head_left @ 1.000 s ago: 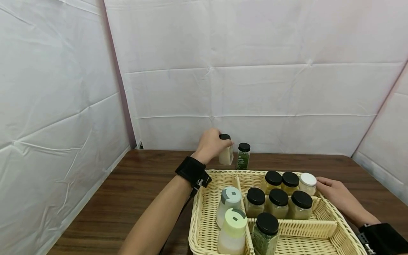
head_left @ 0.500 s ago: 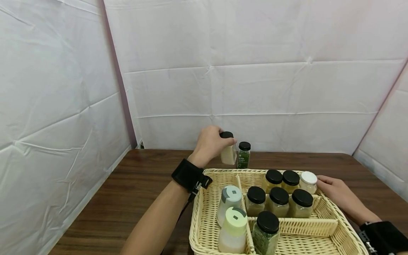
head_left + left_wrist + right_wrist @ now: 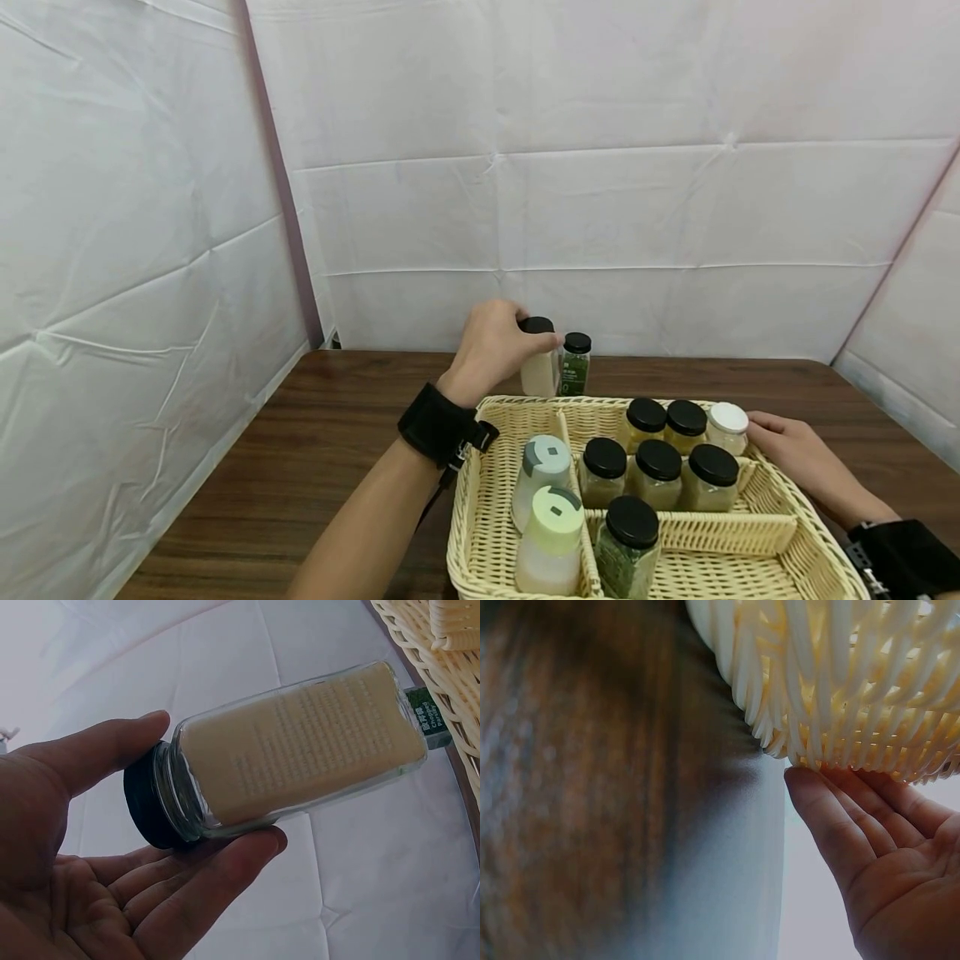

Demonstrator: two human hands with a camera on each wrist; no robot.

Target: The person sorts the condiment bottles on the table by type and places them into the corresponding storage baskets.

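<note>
At the back of the table, my left hand point(image 3: 491, 346) pinches a glass spice jar point(image 3: 300, 750) of pale beige powder by its black lid point(image 3: 146, 799). The left wrist view shows the thumb on one side of the lid and the fingers on the other. Upright in the head view, the jar is just left of a smaller jar with a green label point(image 3: 575, 367). My right hand point(image 3: 810, 467) is at the right side of the wicker basket point(image 3: 467, 533). Extended fingers point(image 3: 832, 817) touch the woven wall in the right wrist view.
Dividers split the basket into compartments. Several black-lidded jars point(image 3: 658, 475) and a white-lidded jar point(image 3: 727, 427) stand in it, with two squeeze bottles point(image 3: 551, 542) on its left and a jar of green herbs point(image 3: 628, 550) in front. White sheets point(image 3: 600, 208) surround the table point(image 3: 300, 467).
My left hand has shifted slightly right with the powder jar, closer to the green-labelled jar, and has lowered it a little in the last half second. My right hand stays at the basket.
</note>
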